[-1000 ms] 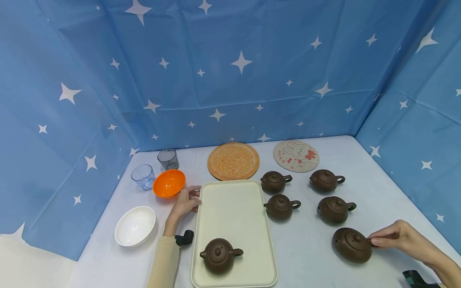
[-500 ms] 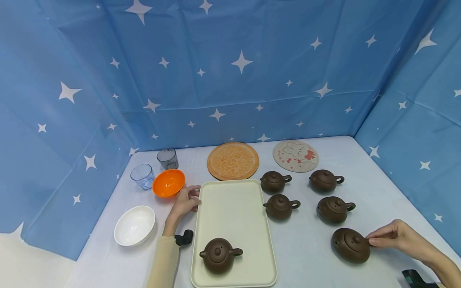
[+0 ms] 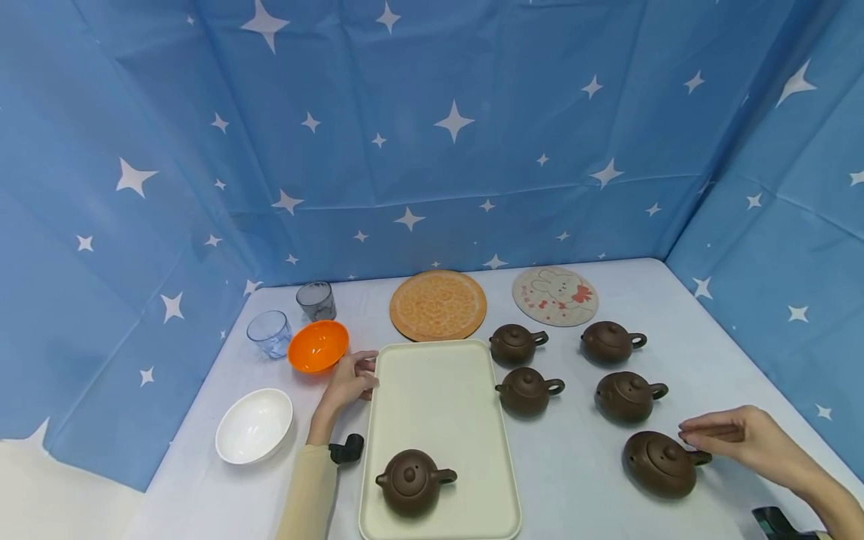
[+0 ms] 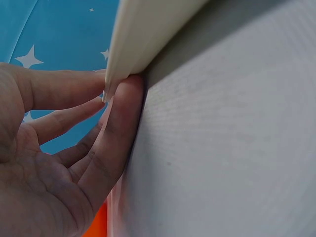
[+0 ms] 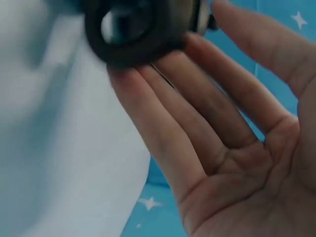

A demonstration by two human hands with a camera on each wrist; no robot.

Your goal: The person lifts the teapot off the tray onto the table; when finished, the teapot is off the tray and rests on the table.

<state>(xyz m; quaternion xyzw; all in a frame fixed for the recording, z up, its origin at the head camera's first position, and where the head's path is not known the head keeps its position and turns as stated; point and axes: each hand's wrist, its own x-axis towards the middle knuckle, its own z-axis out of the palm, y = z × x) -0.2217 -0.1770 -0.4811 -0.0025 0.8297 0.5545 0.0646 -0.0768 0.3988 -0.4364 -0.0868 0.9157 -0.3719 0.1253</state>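
My left hand [image 3: 349,381] is at the left edge of a cream rectangular tray [image 3: 442,412]. In the left wrist view, its thumb lies on one side of the tray's rim [image 4: 121,59] and a finger on the other, pinching it. One dark brown teapot [image 3: 410,484] stands on the tray's near part, handle to the right. My right hand [image 3: 749,439] is just above and beside the handle of another brown teapot [image 3: 658,465] at the right front. Its fingers are extended, near the teapot's ring handle [image 5: 96,37] in the right wrist view, and grip nothing.
Several more brown teapots, such as one [image 3: 624,396], stand in two columns right of the tray. An orange bowl [image 3: 319,346], a white bowl [image 3: 254,426] and two glasses [image 3: 270,334] are at left. Behind lie an orange round mat [image 3: 438,305] and a rabbit mat [image 3: 556,296].
My right hand has let go of the front right teapot's handle and moved slightly up and left. That teapot has stayed in place. My left hand keeps its hold on the tray.
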